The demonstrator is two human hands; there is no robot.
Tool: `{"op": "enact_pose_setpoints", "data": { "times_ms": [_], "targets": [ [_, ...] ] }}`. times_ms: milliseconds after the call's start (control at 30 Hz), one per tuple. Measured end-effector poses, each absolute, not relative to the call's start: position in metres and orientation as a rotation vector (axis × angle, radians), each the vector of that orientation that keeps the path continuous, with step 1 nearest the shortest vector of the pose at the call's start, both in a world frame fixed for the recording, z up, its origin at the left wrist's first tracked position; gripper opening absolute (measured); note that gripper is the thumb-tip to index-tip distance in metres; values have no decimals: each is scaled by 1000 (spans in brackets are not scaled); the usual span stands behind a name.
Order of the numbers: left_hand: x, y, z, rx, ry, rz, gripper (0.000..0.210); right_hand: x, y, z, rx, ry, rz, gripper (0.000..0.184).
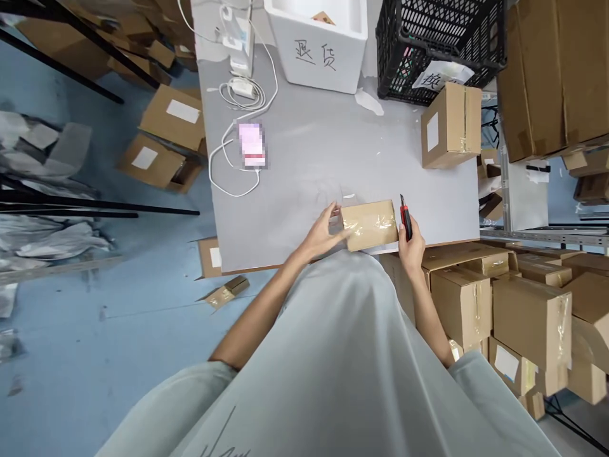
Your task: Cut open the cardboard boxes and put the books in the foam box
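In the head view, a smooth grey tabletop [304, 152] spreads in front of the person. At its far side stand a smooth-walled white bin [323, 54] with handwritten characters and a black plastic crate [387, 70] of open lattice. A matte cardboard carton [450, 133], taped and labelled, sits near the right edge; thin white cable [252, 105] loops on the left. The small cardboard box [370, 223] is at the table's near edge, right before the person's shirt [347, 343]: oblong, plain brown, with glossy, wrinkled clear tape catching the light. The left hand [324, 233] grips its left end, thumb and fingers parted around it. The right hand [412, 244] is closed around a slim red-and-black utility knife [406, 219], narrow tip pointing away, just beside the box's right end.
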State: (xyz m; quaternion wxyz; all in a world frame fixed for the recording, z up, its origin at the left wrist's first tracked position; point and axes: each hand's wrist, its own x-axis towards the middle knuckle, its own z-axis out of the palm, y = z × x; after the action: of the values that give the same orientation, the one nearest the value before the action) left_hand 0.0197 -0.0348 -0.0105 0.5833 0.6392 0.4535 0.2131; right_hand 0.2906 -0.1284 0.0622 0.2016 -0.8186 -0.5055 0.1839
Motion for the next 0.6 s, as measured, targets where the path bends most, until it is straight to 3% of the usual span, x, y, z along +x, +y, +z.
{"op": "enact_pose_setpoints", "data": {
  "times_ms": [67, 167, 400, 600],
  "targets": [
    [23, -24, -9, 1377, 1075, 576, 91, 281, -135, 73, -2327, -1457, 473, 67],
    [28, -6, -12, 1322, 1113, 629, 63, 259, -145, 84, -2348, -1528, 537, 69],
    [22, 9, -26, 1161, 955, 656, 66, 193, -162, 86, -2269, -1478, 1080, 69],
    [25, 12, -29, 1137, 944, 646, 56, 159, -157, 89, -2404, -1503, 1052, 64]
  ]
}}
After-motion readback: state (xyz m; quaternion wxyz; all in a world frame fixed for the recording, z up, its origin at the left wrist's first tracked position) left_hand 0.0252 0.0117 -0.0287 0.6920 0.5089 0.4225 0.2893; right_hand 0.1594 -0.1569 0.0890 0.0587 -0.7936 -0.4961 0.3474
